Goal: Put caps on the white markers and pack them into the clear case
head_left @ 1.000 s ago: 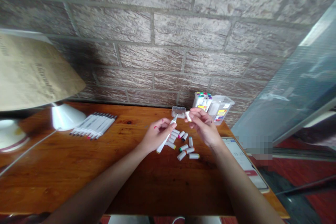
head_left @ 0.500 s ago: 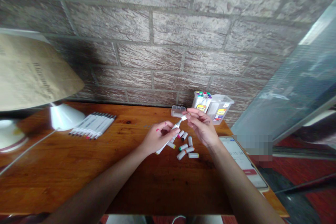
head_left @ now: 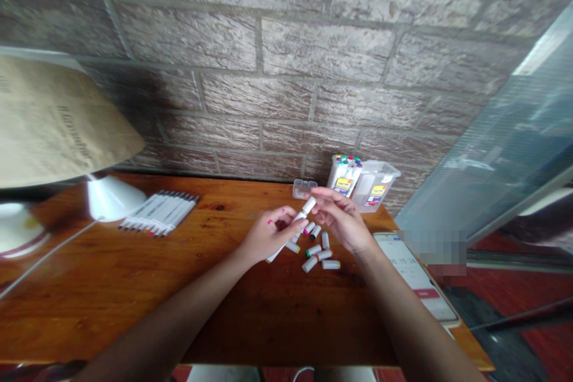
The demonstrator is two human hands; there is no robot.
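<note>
A white marker (head_left: 287, 240), yellowish at its lower end, slants up to the right in my left hand (head_left: 266, 236), with the thumb and fingers closed round the barrel. On its upper end sits a white cap (head_left: 310, 205). My right hand (head_left: 339, 219) is just right of the cap, fingers loosely apart and the fingertips close beside it; whether one still touches it is hard to see. Below the hands several loose white marker caps lie on the table, among them one with a green end (head_left: 313, 250) and one with a yellow end (head_left: 330, 265). The left hand partly hides others.
Behind my hands stand a small clear box (head_left: 305, 188), a clear case of colourful markers (head_left: 344, 182) and another clear case (head_left: 375, 191). A row of markers (head_left: 162, 212) lies by the lamp (head_left: 111, 198) at left. A phone (head_left: 416, 280) lies at the table's right edge.
My right hand has brought the cap left onto the marker's exposed tip, which is now covered. Its fingers have since loosened around the cap. The left hand has hardly moved.
</note>
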